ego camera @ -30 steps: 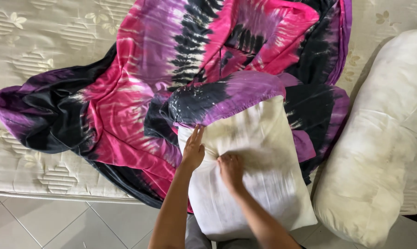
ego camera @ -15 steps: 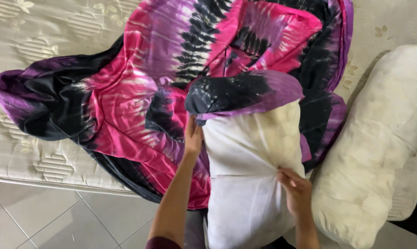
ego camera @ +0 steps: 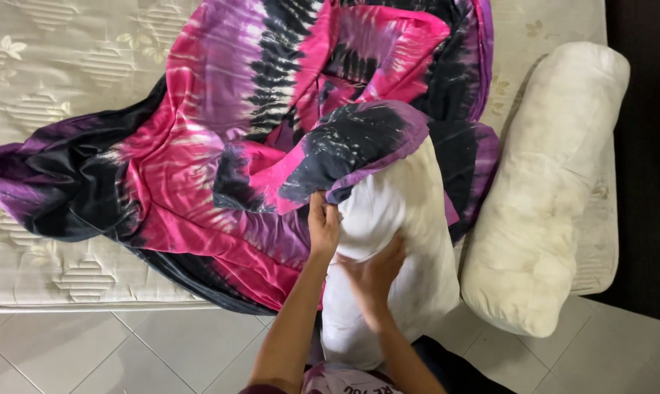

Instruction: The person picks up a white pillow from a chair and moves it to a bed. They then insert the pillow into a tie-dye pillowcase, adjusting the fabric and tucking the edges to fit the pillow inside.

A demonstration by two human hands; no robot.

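A white pillow (ego camera: pixel 410 241) stands against the bed's edge, its top end tucked under a black-and-purple tie-dye pillowcase (ego camera: pixel 359 146). My left hand (ego camera: pixel 323 225) pinches the lower hem of that pillowcase at the pillow's left side. My right hand (ego camera: pixel 374 276) lies flat on the front of the pillow, fingers spread and slightly blurred. A large pink, purple and black tie-dye sheet (ego camera: pixel 198 153) is spread in folds over the mattress behind the pillow.
A cream quilted mattress (ego camera: pixel 60 66) fills the upper left. A second bare, yellowed pillow (ego camera: pixel 542 190) lies at the right along the bed's edge. Pale floor tiles (ego camera: pixel 111 350) run below. Dark floor shows at far right.
The pillowcase has come further down over the pillow's top. My right hand moved from the pillow's right side back to its front centre. My left hand stays on the hem.
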